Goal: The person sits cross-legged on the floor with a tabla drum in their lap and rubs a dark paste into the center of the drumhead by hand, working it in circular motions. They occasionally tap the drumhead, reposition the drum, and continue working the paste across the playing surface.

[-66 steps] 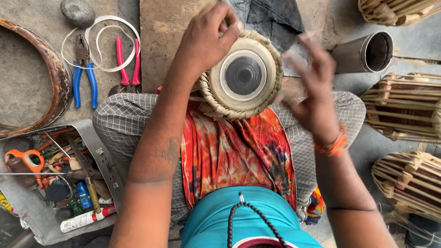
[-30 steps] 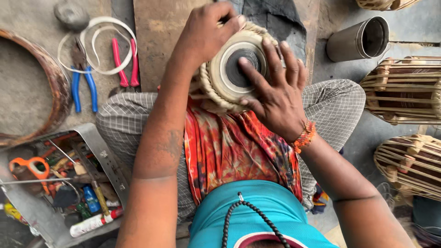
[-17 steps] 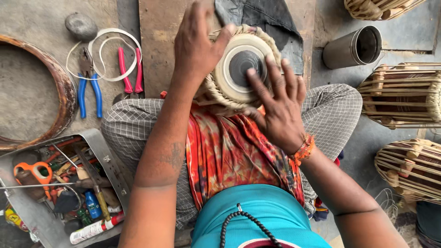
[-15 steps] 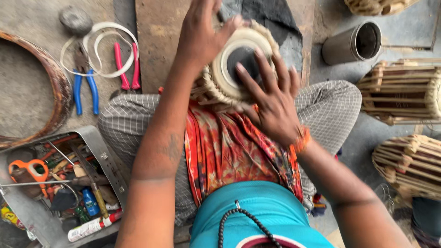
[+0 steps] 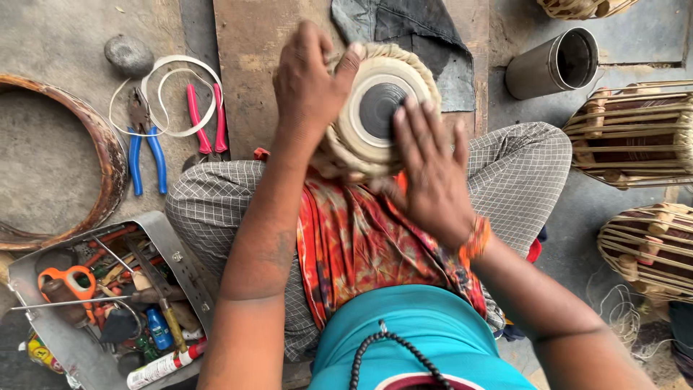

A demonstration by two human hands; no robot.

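The drum (image 5: 375, 108) has a smooth pale skin head with a matt black centre, ringed by rough braided hide. The cup (image 5: 552, 63) is dull brushed metal. The pliers (image 5: 144, 148) carry glossy blue plastic grips. The floor (image 5: 58, 36) is rough grey concrete; the board (image 5: 249, 65) is worn wood.

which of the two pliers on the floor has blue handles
The larger pliers, lying left of the pair and nearer the rusty metal ring, have blue handles; the smaller pliers beside them, closer to the wooden board, have pink handles.
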